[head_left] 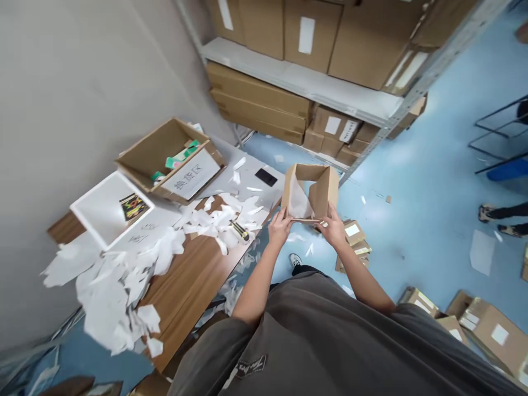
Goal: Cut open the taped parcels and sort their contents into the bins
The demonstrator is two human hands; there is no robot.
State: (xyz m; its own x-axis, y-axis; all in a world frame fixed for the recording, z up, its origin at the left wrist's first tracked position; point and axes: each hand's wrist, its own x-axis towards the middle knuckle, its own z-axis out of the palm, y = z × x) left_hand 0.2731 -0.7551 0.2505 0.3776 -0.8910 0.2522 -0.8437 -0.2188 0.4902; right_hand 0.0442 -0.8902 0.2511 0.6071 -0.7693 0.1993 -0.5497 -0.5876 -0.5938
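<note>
A: So what kind of room is this?

B: Storeroom-looking place: grey wall, shiny blue floor, a metal shelf stacked with cartons. More boxes sit on the floor at right, and there's another person's legs over there too.

A: And the counter?

B: Messy lol. Wood-grain top, paler at the far end, with torn white paper all over it. A cutter knife lies on the scraps and a dark phone is near the far corner.

A: Where's the open box?

B: Held out in front of the body, just past the counter's right edge; can't tell if it touches. Left hand and right hand each pinch its near edge, fingers closed on the cardboard. White paper lines its left side inside.

A: Any writing?

B: The big bin on the counter has a white sign, handwritten, reads like 换货区. The white box beside it has scrawl I can't make out. Shelf cartons have white labels, too blurry. Shirt patch has lettering, also illegible to me.
</note>
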